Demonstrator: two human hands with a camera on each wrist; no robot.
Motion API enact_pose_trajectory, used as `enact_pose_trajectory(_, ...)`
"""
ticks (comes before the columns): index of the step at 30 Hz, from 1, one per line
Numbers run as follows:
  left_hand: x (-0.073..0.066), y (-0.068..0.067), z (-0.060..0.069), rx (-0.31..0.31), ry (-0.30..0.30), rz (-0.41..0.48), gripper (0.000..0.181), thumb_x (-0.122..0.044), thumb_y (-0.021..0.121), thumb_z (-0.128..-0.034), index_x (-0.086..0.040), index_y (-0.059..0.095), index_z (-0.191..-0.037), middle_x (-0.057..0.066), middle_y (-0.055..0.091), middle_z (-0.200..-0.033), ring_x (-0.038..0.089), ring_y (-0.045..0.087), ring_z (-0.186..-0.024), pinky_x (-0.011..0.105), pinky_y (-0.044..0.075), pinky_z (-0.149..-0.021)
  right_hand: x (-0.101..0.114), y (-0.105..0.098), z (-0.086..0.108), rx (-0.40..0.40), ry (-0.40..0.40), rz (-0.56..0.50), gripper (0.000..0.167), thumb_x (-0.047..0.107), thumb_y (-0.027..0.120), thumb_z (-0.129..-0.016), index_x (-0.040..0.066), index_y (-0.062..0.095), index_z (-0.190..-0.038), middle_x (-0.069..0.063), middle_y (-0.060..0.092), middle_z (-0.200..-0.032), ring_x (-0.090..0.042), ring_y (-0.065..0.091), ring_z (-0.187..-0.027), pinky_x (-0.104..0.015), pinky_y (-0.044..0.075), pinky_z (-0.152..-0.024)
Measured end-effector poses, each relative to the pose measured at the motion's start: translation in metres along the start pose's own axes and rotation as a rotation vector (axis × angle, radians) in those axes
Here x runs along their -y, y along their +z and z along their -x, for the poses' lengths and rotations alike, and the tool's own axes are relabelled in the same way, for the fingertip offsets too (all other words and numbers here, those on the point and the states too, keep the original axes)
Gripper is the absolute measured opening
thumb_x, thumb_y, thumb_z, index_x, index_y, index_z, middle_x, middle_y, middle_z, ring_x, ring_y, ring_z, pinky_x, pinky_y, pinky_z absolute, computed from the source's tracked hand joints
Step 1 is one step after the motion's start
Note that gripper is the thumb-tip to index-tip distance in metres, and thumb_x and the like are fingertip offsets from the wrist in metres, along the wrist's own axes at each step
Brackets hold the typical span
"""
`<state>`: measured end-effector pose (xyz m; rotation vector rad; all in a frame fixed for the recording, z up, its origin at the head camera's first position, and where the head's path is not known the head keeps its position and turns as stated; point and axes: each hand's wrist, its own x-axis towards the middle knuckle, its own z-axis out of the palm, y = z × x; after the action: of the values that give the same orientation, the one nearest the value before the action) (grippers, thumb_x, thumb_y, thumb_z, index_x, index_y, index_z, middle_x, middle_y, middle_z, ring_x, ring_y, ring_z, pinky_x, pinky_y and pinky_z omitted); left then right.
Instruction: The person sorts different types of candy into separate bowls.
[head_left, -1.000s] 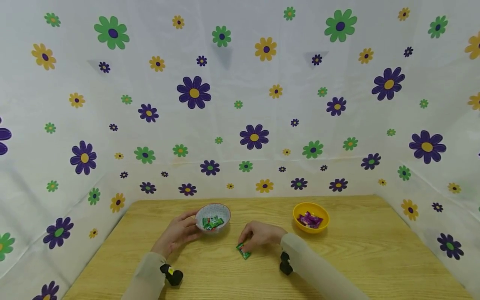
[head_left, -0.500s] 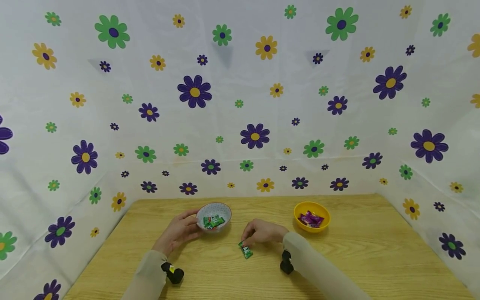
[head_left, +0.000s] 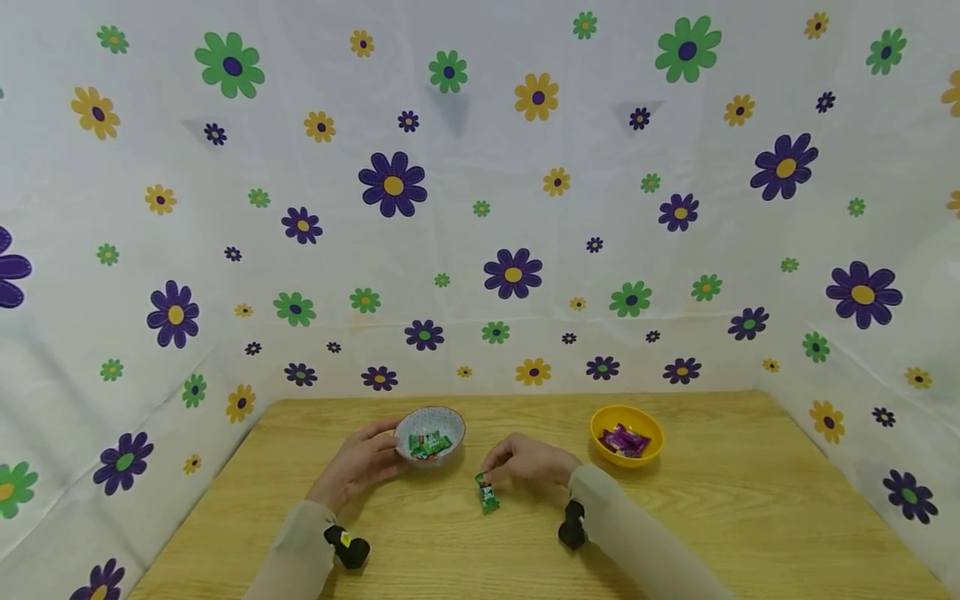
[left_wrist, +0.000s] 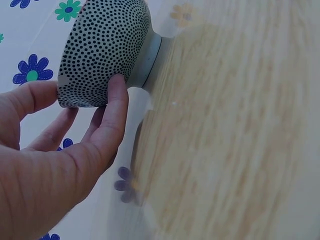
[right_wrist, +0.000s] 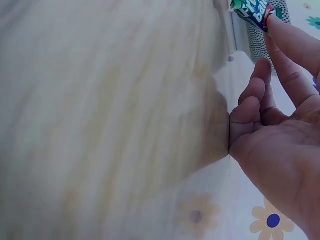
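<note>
My right hand (head_left: 532, 461) pinches a green-wrapped candy (head_left: 487, 493) by one end between thumb and index finger, right of the speckled bowl. In the right wrist view the candy (right_wrist: 252, 11) shows white lettering, and the other fingers curl beneath. Whether it touches the table I cannot tell. My left hand (head_left: 360, 462) rests against the left side of the red-rimmed bowl (head_left: 429, 416), which holds several green candies (head_left: 429, 444). The left wrist view shows spread fingertips (left_wrist: 117, 82) touching the bowl's dotted outer wall (left_wrist: 107, 45).
A yellow bowl (head_left: 627, 461) with purple-wrapped candies (head_left: 625, 440) stands on the wooden table (head_left: 720, 500), beyond and right of my right hand. A white sheet (head_left: 480, 150) printed with flowers hangs behind the table and along both sides.
The candy has turned more upright in my right hand's pinch, and that hand has shifted slightly away from me. My left hand stays at the red-rimmed bowl.
</note>
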<state>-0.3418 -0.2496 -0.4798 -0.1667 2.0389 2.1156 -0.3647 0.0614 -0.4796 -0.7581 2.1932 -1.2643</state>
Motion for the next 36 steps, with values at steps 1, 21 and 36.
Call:
enact_pose_trajectory(1, 0.0, 0.0, -0.001, 0.0, 0.0, -0.002, 0.048, -0.011, 0.053, -0.099, -0.01, 0.043, -0.146, 0.02, 0.052, -0.134, 0.021, 0.064, -0.101, 0.041, 0.056, -0.088, 0.0, -0.001, 0.0, -0.007, 0.004, -0.006, 0.012, 0.015, 0.071, -0.089, 0.007, 0.075, -0.096, 0.002, 0.071, -0.096, -0.014, 0.053, -0.09, -0.033, 0.037, -0.087)
enact_pose_trajectory(21, 0.007, 0.0, -0.007, -0.02, 0.006, 0.028, 0.047, -0.01, 0.053, -0.0984, -0.009, 0.044, -0.145, 0.017, 0.058, -0.125, 0.021, 0.065, -0.097, 0.039, 0.057, -0.082, 0.014, -0.003, -0.009, -0.128, -0.039, -0.177, 0.018, 0.02, 0.067, -0.092, 0.006, 0.073, -0.102, 0.001, 0.069, -0.097, -0.017, 0.056, -0.088, -0.032, 0.048, -0.079)
enact_pose_trajectory(36, 0.003, 0.001, 0.0, 0.005, 0.015, 0.029, 0.05, -0.011, 0.054, -0.0983, -0.006, 0.04, -0.146, 0.019, 0.057, -0.128, 0.021, 0.064, -0.1, 0.039, 0.056, -0.085, 0.032, 0.011, -0.024, -0.243, -0.045, -0.361, 0.024, 0.018, 0.063, -0.096, 0.0, 0.067, -0.111, -0.007, 0.066, -0.114, -0.025, 0.063, -0.109, -0.047, 0.047, -0.102)
